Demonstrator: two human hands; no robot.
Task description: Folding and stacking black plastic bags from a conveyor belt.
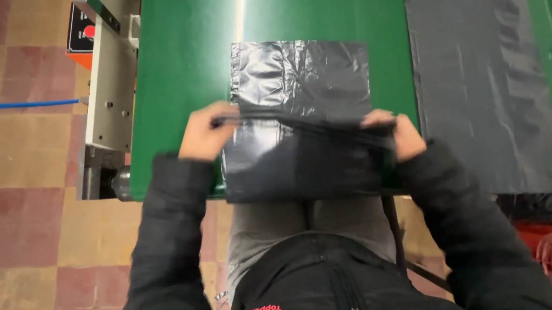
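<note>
- Left hand (203, 134) pinches the black plastic bag (303, 119) at its folded edge, fingers closed.
- Right hand (401, 135) grips the opposite end (fingers curled shut).
- The bag lies on the green table (181, 83), beside a flat black sheet (481, 74).

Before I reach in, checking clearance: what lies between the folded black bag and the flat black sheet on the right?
Only bare green table, per the head view.

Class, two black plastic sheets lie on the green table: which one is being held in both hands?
The crinkled black plastic bag at the table's centre, gripped by left hand and right hand; the longer flat black plastic sheet lies untouched.
</note>
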